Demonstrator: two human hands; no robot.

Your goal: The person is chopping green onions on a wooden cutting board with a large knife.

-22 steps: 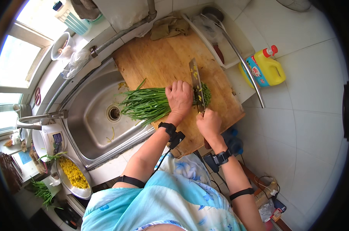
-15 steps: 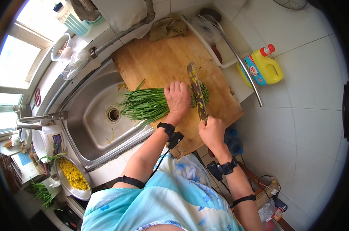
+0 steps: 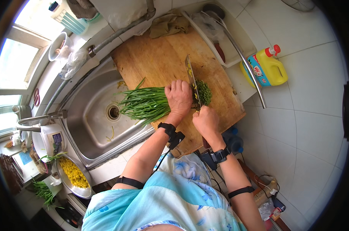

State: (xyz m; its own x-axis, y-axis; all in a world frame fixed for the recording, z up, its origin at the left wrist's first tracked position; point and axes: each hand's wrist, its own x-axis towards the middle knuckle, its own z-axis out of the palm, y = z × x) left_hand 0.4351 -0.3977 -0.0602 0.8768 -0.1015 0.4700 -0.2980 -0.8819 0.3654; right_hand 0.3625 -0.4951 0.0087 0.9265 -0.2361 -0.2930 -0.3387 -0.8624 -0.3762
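Observation:
A bunch of long green garlic chives (image 3: 145, 102) lies across the wooden cutting board (image 3: 155, 57), its leaf ends reaching out over the sink. My left hand (image 3: 179, 96) presses the bunch down, fingers closed over it near its right end. In my right hand (image 3: 206, 121) is the handle of a kitchen cleaver (image 3: 192, 79), its blade standing on edge just right of my left fingers. Yellow bits stick to the blade. Finely chopped chives (image 3: 204, 92) are heaped against the blade's right side. The cut itself is hidden behind blade and fingers.
Left of the board is a steel sink (image 3: 90, 134) with a faucet (image 3: 40, 121). An oval dish of yellow crumbled food (image 3: 72, 173) stands at lower left. A yellow jug (image 3: 272, 71) and a white tray (image 3: 236, 57) are at the right. A cloth (image 3: 168, 25) lies behind the board.
The cleaver and my right hand have shifted slightly left and away from me, and the blade is more upright. My left hand stays on the chives.

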